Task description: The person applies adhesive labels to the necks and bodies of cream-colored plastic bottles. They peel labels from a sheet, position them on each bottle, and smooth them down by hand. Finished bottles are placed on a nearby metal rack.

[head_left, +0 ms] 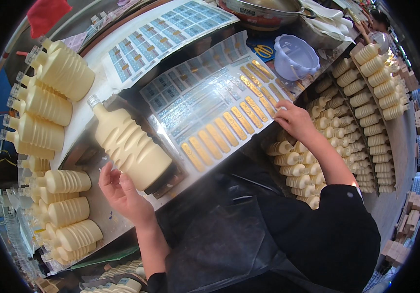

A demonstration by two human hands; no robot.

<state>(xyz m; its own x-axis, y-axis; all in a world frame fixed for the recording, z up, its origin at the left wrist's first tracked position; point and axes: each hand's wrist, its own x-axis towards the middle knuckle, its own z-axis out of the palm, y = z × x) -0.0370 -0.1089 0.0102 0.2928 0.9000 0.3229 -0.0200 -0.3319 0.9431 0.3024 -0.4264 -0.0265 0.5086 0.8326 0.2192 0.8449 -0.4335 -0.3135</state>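
A cream plastic bottle (pixel 131 146) with wavy ridges and a clear neck lies tilted on a dark rest on the bench. Beside its base is my left hand (pixel 131 198), palm up with its fingers apart; whether it touches the bottle I cannot tell. To the right lies a sheet of labels (pixel 185 117), with rows of gold strip labels (pixel 235 125) along its near part. My right hand (pixel 295 120) is at the sheet's right edge, its fingertips pinched at the end of one gold strip label.
More cream bottles (pixel 49 117) line the bench's left side, and many others (pixel 300 171) fill racks at right. Behind the sheet are blue-and-white printed labels (pixel 156 41), a lavender tub (pixel 295 58), yellow-handled scissors (pixel 264 51) and a metal pan (pixel 263 12). Another person (pixel 379 29) is at far right.
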